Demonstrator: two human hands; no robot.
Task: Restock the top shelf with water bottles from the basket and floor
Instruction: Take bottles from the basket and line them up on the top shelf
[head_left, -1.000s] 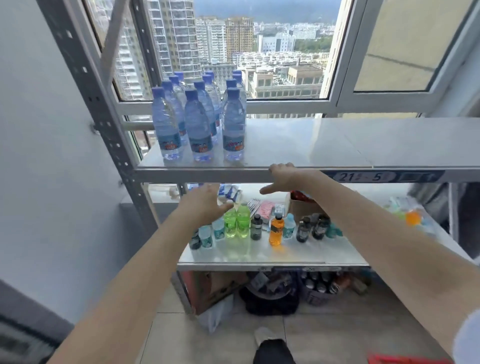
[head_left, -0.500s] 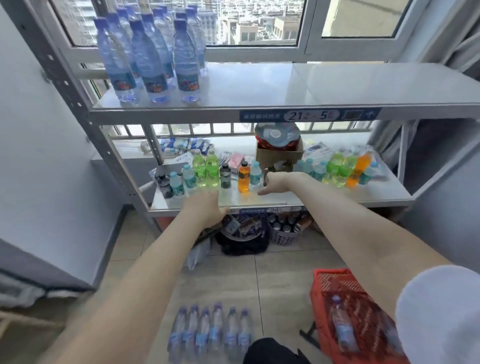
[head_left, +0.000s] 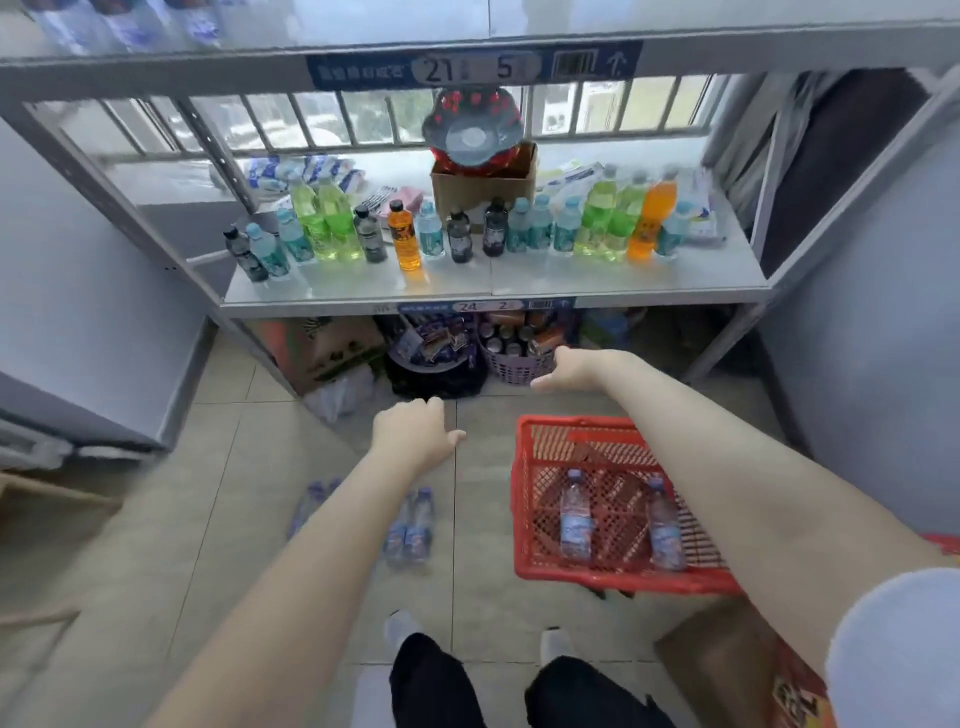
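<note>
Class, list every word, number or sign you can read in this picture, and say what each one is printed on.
"21" and "5": top shelf edge label, beside a barcode and an up arrow.
"24" and "2": lower shelf edge label.
Blue text on both labels: too blurred.
Bottle labels, floor boxes: unreadable.

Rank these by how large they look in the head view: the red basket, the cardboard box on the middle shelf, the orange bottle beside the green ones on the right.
1. red basket, nearest, so partly perspective
2. cardboard box
3. orange bottle
</note>
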